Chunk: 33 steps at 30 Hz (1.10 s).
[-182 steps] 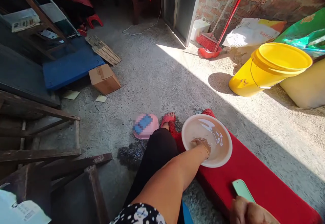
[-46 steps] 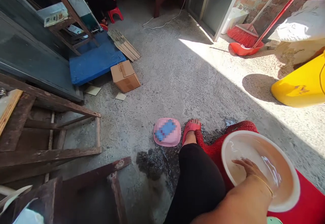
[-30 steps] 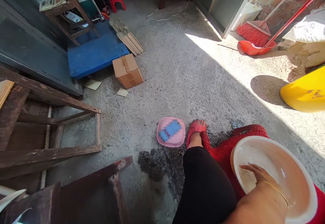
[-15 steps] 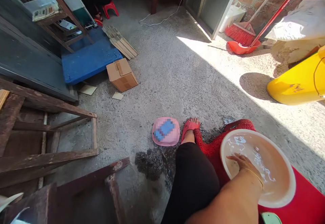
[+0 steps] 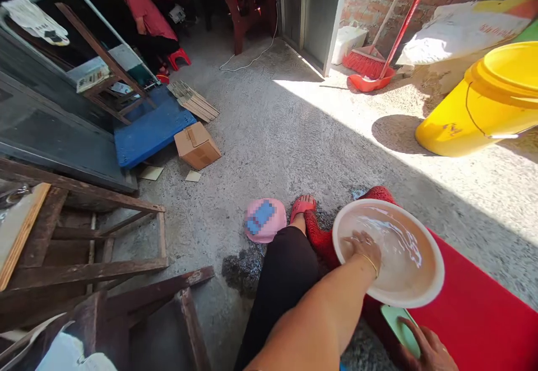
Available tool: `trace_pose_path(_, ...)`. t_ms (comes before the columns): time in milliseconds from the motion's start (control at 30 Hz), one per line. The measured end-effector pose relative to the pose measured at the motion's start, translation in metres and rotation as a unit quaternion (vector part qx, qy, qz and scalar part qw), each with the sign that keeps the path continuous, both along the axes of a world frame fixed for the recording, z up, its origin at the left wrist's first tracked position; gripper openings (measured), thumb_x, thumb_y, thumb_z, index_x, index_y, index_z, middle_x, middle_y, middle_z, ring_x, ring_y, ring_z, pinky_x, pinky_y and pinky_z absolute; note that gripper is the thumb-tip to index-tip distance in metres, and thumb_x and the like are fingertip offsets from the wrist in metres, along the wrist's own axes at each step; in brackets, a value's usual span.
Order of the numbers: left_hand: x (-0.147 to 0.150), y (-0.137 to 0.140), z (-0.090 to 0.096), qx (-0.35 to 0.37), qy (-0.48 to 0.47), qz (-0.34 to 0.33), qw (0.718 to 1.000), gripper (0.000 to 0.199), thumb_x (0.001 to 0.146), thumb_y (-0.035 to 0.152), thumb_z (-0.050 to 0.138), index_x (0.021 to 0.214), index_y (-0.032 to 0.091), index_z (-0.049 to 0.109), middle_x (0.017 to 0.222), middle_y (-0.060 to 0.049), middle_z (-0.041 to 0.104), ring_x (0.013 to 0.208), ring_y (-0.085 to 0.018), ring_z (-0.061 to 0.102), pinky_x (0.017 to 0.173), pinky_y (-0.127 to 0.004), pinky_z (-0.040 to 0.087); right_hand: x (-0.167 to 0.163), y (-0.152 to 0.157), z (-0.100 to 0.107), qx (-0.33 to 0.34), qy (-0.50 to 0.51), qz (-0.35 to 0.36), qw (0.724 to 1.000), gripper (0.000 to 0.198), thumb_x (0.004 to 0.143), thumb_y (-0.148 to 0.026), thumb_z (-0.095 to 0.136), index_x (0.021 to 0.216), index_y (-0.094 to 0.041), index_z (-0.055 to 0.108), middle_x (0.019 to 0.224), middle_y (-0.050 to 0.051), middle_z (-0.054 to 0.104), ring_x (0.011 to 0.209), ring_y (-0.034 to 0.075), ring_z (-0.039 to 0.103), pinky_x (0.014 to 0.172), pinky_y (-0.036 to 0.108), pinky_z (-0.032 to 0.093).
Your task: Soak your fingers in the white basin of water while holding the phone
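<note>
A round pale basin (image 5: 435, 287) of water rests on a red surface (image 5: 483, 304). My left hand (image 5: 363, 245), with a thin gold bracelet at the wrist, dips into the water near the basin's left side. Its fingers look spread and hold nothing I can see; the water blurs them. At the bottom right, below the basin, my right hand (image 5: 428, 348) curls its fingers over the edge of a light green plastic piece (image 5: 395, 318). That piece resembles the back of a scrub brush, but no bristles show.
A pink dish (image 5: 275, 228) with a blurred blue item stands left of my sandalled foot (image 5: 305, 205). Wooden frames (image 5: 138, 264) fill the left. Farther off are a cardboard box (image 5: 197, 145), a yellow bucket (image 5: 458, 113), a broom (image 5: 365, 63) and a seated person (image 5: 151, 18).
My right hand has come into view and taken hold of the light green piece. My left hand stays in the basin, now deeper in the water. The view has shifted right and up.
</note>
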<state>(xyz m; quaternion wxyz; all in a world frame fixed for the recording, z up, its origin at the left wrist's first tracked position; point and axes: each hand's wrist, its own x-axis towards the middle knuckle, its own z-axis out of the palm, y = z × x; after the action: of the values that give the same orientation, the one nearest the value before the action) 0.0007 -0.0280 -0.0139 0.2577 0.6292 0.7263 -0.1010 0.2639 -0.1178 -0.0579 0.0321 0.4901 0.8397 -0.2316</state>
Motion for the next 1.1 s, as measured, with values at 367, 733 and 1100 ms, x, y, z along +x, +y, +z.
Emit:
trace_pose_path(367,-0.018,0.011,0.024,-0.087,0.090,-0.041,0.991,0.069,0.089,0.028,0.050,0.153,0.029,0.024,0.162,-0.018,0.015,0.142,-0.043,0.025,0.092,-0.066,0.043,0.092,-0.010,0.096,-0.021,-0.306,-0.132,0.943,0.046,0.084,-0.036,0.051,0.127,-0.026,0.061,0.111,0.014,0.061,0.093,0.029,0.062,0.076,0.039,0.045)
trace_pose_path(733,-0.008,0.021,0.031,-0.119,0.161,-0.071,0.977,0.105,0.070,0.048,0.074,0.154,0.024,0.018,0.158,-0.029,0.017,0.137,-0.046,0.033,0.094,-0.056,0.046,-0.033,0.015,0.086,-0.085,-0.155,-0.011,0.984,0.056,0.078,-0.030,0.065,0.133,-0.031,0.053,0.125,0.009,0.054,0.110,0.025,0.051,0.090,0.034,0.034)
trace_pose_path(1100,0.000,0.022,0.023,-0.115,0.160,-0.062,0.978,0.107,0.072,0.048,0.073,0.154,0.039,0.005,0.164,-0.016,0.003,0.145,-0.045,0.017,0.094,-0.057,0.046,0.175,-0.012,0.130,-0.089,-0.328,-0.245,0.908,0.040,0.084,-0.026,0.055,0.122,-0.021,0.064,0.117,0.015,0.057,0.099,0.026,0.055,0.081,0.036,0.035)
